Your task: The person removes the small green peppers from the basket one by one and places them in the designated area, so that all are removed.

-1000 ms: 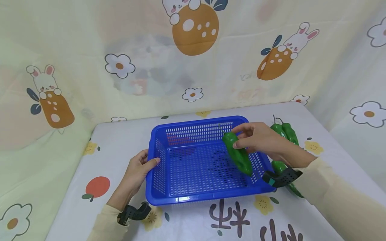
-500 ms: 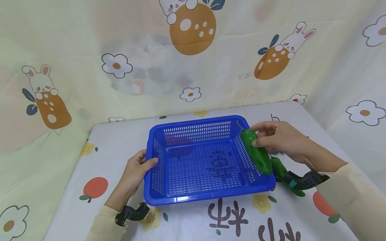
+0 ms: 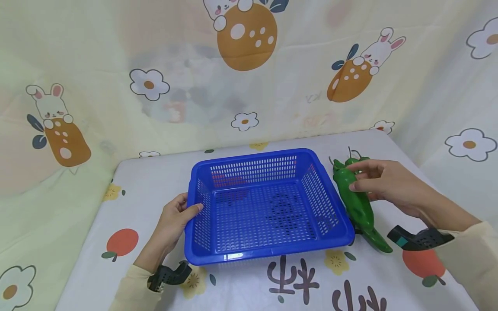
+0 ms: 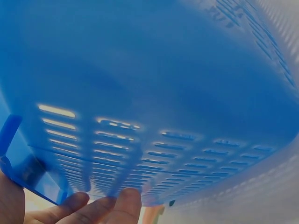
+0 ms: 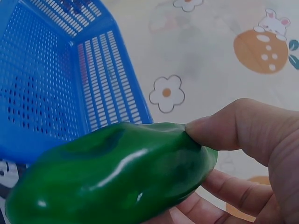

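Observation:
A blue plastic basket [image 3: 268,255] with slotted walls sits at the middle of the table. My left hand [image 3: 173,222] grips its left rim, thumb over the edge; in the left wrist view the fingers [image 4: 126,205] lie against the slotted outer wall. To the right of the basket, my right hand [image 3: 383,185] pinches a glossy green pepper [image 3: 355,201] between thumb and fingers, its stem end up and away. The same green pepper [image 5: 112,177] fills the lower part of the right wrist view. It overlaps other green peppers behind and below it.
More green peppers lie right of the basket, one tip [image 3: 377,242] showing below the held pepper and stems [image 3: 352,151] showing behind. A patterned cloth [image 3: 151,181] covers the table. A printed curtain [image 3: 186,52] hangs behind.
My right hand has carried the pepper from over the basket's inside, across its right rim, to above the other peppers on the right. The left hand keeps its grip on the basket.

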Demonstrator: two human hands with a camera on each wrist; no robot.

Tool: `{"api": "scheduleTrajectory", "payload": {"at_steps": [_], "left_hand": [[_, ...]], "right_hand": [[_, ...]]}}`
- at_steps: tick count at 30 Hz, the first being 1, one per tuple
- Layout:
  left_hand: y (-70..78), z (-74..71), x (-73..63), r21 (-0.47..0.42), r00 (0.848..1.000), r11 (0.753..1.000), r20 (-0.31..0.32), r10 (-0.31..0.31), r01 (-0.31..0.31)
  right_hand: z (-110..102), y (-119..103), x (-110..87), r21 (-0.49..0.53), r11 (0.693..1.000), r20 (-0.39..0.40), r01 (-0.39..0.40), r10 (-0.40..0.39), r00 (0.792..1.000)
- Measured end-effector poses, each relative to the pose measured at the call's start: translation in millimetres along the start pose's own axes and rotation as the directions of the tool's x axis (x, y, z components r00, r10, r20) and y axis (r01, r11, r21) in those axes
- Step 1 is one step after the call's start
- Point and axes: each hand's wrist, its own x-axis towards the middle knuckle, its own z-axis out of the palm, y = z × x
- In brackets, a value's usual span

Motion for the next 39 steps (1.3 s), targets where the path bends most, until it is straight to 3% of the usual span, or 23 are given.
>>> {"api": "scheduleTrajectory", "payload": {"at_steps": [13, 39], "left_hand": [[0.4, 1.2, 1.3, -0.002, 1.0, 1.0, 0.006, 0.006, -0.006], [1.4, 0.3, -1.2, -0.001, 1.0, 1.0, 0.002, -0.005, 0.005]], "right_hand": [[-15.0, 28.6, -8.2, -0.018, 0.998, -0.027, -0.059, 0.059, 0.998], [-20.5, 78.4, -12.5, 0.026, 0.991, -0.039, -0.133, 0.134, 0.99]]}}
